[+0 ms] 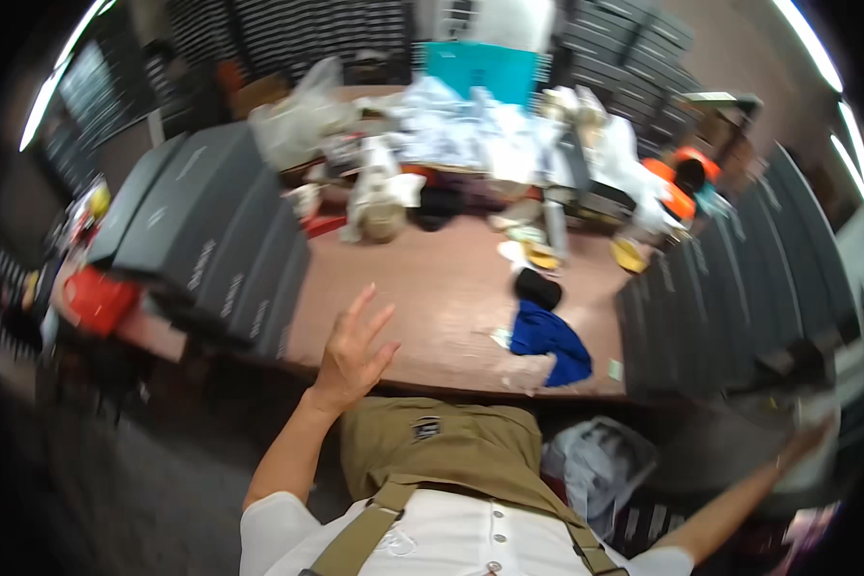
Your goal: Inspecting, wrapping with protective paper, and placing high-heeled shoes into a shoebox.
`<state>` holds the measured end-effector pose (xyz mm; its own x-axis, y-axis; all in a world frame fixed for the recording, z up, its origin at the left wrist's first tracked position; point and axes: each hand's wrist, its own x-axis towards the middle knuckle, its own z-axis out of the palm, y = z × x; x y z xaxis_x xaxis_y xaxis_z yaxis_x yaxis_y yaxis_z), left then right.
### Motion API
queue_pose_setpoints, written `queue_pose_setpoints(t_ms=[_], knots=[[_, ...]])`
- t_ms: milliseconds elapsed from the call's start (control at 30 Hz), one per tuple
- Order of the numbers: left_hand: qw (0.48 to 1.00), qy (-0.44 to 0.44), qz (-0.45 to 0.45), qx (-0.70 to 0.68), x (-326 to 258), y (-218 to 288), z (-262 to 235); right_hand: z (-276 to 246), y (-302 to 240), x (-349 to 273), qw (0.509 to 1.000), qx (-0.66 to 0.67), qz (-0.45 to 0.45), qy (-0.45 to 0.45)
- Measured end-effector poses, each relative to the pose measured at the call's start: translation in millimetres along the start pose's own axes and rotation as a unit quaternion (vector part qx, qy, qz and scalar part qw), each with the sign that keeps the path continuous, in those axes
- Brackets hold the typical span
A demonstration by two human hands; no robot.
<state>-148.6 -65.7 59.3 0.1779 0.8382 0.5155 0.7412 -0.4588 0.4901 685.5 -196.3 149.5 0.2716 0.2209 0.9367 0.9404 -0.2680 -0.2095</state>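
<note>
My left hand (353,353) hovers over the near left edge of the brown table (403,288), fingers spread and nothing in them. Far out to the right stretches my right arm, low beside the stacked dark boxes. My right hand (804,444) is smeared by motion there, close to a pale upright shape, and whether it holds anything does not show. A crumpled blue cloth (550,344) lies near the table's front edge, with a small black object (538,288) just behind it.
Dark grey boxes (202,221) line the left side, and more dark boxes (739,288) the right. White paper (442,125), plastic bags and small containers crowd the back, before a teal panel (480,72). A clear plastic bag (600,466) hangs below the front edge.
</note>
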Motion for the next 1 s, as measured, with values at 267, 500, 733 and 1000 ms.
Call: queue_pose_setpoints(t_ms=[267,500,733,1000], knots=[[0.788,0.558,-0.161,0.205,-10,-139,-245,44,-498,-137,0.71,0.509,0.071,-0.482],[0.864,0.369,-0.341,-0.014,-25,-228,-279,92,-757,-189,0.253,0.704,-0.005,-0.663],[0.897,0.264,-0.301,-0.189,25,-104,-196,121,-861,-193,0.074,0.619,0.144,-0.769],[0.904,0.198,-0.286,-0.249,-65,-13,-17,102,-623,-270,0.164,0.684,0.218,-0.677]])
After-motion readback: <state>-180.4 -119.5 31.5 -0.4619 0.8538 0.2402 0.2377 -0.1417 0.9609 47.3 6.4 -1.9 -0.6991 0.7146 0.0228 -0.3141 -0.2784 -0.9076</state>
